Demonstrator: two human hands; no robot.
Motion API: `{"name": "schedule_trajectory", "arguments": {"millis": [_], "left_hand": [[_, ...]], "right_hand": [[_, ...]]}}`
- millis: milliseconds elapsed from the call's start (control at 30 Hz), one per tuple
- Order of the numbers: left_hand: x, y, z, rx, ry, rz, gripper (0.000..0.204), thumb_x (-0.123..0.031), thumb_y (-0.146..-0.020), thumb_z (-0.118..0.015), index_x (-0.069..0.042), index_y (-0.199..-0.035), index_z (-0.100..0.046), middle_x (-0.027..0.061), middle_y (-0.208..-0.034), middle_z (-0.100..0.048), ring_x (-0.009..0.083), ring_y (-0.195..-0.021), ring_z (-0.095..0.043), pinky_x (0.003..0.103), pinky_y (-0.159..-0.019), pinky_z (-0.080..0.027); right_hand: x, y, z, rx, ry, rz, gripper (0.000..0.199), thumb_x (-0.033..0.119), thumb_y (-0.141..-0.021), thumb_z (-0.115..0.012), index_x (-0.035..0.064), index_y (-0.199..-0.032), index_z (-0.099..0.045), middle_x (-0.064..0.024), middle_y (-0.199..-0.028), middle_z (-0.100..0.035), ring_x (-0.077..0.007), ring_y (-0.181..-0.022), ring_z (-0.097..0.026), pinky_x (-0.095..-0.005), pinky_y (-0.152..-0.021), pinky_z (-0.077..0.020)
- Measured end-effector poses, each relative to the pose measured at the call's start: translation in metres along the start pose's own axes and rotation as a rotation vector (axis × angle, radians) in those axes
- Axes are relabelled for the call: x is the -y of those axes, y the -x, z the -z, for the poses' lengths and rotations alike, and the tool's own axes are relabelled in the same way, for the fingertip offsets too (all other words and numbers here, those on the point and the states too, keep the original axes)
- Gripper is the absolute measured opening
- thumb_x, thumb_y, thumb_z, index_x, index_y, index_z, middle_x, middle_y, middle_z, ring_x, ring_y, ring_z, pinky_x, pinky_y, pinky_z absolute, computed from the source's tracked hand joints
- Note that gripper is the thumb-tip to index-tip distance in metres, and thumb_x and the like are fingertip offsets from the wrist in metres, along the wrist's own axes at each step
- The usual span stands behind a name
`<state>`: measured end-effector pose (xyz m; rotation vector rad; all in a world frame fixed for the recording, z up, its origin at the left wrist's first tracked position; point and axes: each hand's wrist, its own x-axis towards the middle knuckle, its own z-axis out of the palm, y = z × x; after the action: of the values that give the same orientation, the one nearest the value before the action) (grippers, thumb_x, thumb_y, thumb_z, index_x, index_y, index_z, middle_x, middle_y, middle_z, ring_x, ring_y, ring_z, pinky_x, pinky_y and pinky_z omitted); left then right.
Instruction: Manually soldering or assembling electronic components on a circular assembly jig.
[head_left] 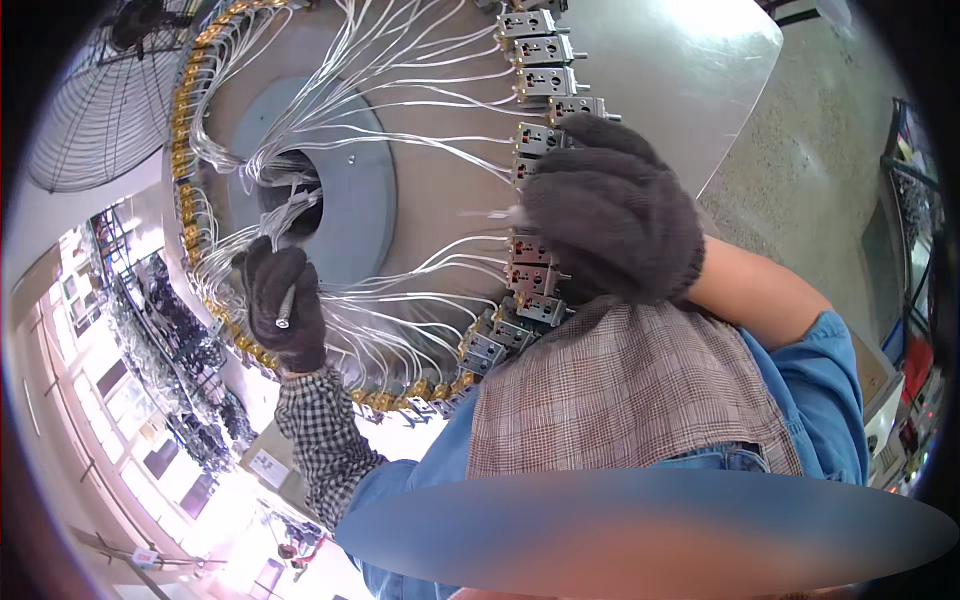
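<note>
My left hand (284, 298), in a dark knit glove, is closed around a slim metal tube-shaped tool (286, 307). It is beside the bundle of white wires (292, 212) at the turntable's centre opening. My right hand (620, 215), gloved alike and slightly blurred, curls over the right part of the rim. A small pale tip (497, 214) sticks out by its fingertips; what the fingers grip is hidden. Metal switch-like units (546, 82) with short shafts line this side of the rim, and white wires run to them. The hand covers some of them.
The round table (440, 215) carries a grey-blue disc (365, 190) with a hole in it. Brass-coloured parts (181, 130) line its left rim. A large wire-guard fan (95, 125) stands at upper left. A metal sheet surface (680, 70) lies beyond the right rim.
</note>
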<state>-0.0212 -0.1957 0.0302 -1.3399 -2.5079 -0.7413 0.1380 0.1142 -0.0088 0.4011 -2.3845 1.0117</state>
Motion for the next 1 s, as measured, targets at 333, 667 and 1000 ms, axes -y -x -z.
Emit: {"name": "schedule_trajectory", "arguments": {"millis": [333,667,1000], "left_hand": [[-0.001,-0.007,-0.028,-0.275,-0.044,0.288,0.014,-0.002,-0.074,-0.060,0.001,-0.087,-0.060,0.0088,-0.090,-0.061,0.0250,-0.093,-0.054,0.036,-0.087,-0.041],[-0.014,-0.069,-0.068,-0.398,0.105,0.634,0.014,-0.002,-0.077,-0.059,-0.002,-0.091,-0.060,0.0051,-0.090,-0.054,0.0152,-0.084,-0.052,0.026,-0.073,-0.045],[-0.035,-0.160,-0.088,-0.694,0.104,0.974,0.030,-0.030,-0.084,-0.051,-0.003,-0.087,-0.062,0.0116,-0.082,-0.063,0.0192,-0.071,-0.060,0.033,-0.065,-0.046]], "right_hand": [[-0.024,-0.031,-0.012,0.163,-0.052,0.228,0.042,0.022,-0.060,-0.063,0.0139,-0.100,-0.056,-0.0005,-0.077,-0.056,-0.0181,-0.085,-0.056,-0.0478,-0.098,-0.0282],[-0.109,-0.080,0.029,0.334,-0.117,0.398,0.030,0.018,-0.070,-0.065,0.0125,-0.098,-0.055,-0.0026,-0.079,-0.059,-0.0204,-0.083,-0.058,-0.0450,-0.094,-0.0328],[-0.191,-0.156,0.065,0.409,-0.149,0.468,0.033,0.012,-0.066,-0.068,0.0088,-0.098,-0.057,-0.0059,-0.087,-0.060,-0.0240,-0.089,-0.057,-0.0455,-0.096,-0.0319]]}}
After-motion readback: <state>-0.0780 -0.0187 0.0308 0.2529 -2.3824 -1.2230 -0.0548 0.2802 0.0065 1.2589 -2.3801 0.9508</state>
